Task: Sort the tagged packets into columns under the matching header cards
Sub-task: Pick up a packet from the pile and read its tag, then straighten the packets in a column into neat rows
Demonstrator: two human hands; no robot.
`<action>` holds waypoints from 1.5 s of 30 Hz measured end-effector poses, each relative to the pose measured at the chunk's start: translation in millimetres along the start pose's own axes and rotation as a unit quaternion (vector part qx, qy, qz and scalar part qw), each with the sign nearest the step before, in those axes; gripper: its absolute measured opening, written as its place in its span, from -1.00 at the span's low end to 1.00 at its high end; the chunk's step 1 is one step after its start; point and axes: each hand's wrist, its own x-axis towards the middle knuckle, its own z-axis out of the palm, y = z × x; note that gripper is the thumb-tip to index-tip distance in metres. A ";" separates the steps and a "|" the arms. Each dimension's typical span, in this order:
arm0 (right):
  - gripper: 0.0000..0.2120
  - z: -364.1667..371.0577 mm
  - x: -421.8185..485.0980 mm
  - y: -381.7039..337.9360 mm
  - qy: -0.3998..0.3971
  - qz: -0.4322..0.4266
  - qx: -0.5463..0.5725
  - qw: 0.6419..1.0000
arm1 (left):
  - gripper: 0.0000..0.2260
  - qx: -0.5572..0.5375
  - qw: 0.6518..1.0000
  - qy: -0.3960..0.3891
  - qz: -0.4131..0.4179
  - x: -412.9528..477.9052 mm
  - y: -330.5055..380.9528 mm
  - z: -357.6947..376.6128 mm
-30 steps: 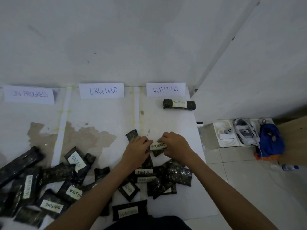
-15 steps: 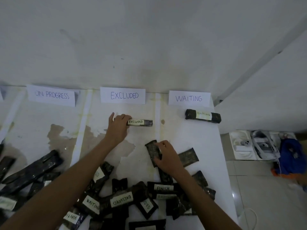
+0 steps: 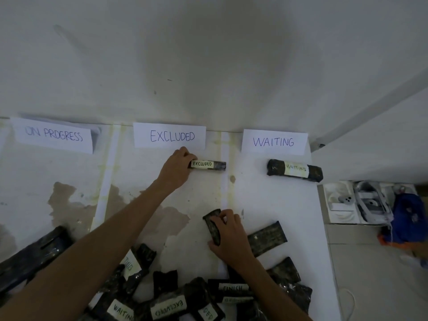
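Observation:
Three white header cards line the back of the table: ON PROGRESS (image 3: 53,135), EXCLUDED (image 3: 170,136) and WAITING (image 3: 274,142). My left hand (image 3: 176,167) grips the left end of a dark packet tagged EXCLUDED (image 3: 208,164), which lies just under the EXCLUDED card. A packet tagged WAITING (image 3: 294,170) lies under the WAITING card. My right hand (image 3: 229,235) grips a dark packet (image 3: 212,224) whose tag is hidden, near the table's middle. A heap of tagged packets (image 3: 171,304) covers the near edge.
The table (image 3: 278,205) ends at the right; beyond it on the floor sit white trays (image 3: 342,205) and a blue bag (image 3: 410,221). More dark packets (image 3: 30,256) lie at the near left. A white wall rises behind the cards.
One second ago both hands held the EXCLUDED packet over the heap. My left hand carried it up under the EXCLUDED card, while my right hand took hold of another packet.

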 end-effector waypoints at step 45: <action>-0.80 -1.7 26.9 -195.5 -0.062 0.197 0.405 0.890 | -0.46 0.074 0.996 0.048 -0.031 -240.2 -105.5 -117.1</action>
